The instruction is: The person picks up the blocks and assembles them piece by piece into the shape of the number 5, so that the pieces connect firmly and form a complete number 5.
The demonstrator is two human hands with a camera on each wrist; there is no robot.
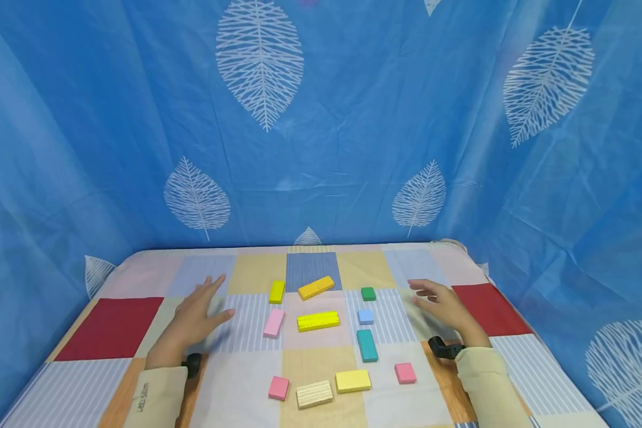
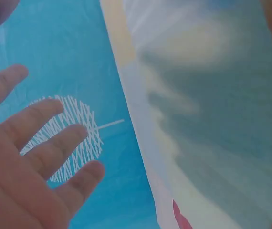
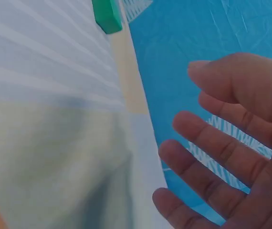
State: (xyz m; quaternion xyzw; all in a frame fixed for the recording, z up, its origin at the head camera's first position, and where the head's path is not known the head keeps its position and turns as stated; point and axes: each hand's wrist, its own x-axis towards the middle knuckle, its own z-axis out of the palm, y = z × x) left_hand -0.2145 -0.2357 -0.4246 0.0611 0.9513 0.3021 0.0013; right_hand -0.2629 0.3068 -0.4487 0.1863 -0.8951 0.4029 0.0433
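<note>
1. Released in the left hand (image 1: 192, 315): holding nothing, fingers spread, thumb pointing towards the pink block (image 1: 273, 324) without touching it
2. Released also in the right hand (image 1: 443, 306): holding nothing, fingers loosely bent, near the green block (image 1: 368, 293)
3. Lying between the 2 hands, beyond the pink block: small yellow block (image 1: 277, 292), with orange-yellow block (image 1: 316, 288) to its right, set aslant, and long yellow block (image 1: 318, 321) nearer
4. Below the green block: light blue block (image 1: 365, 317), then teal block (image 1: 367, 345)
5. Along the near side, left to right: rose square (image 1: 279, 388), striped wooden block (image 1: 314, 395), pale yellow block (image 1: 352, 381), second rose square (image 1: 405, 373)
6. Under everything, patchwork cloth (image 1: 235, 386)
7. Behind, blue curtain (image 1: 342, 119) printed with white leaves (image 1: 259, 59)
8. Around the arms, beige sleeves (image 1: 163, 392); at the wrists, black devices (image 1: 192, 364)
</note>
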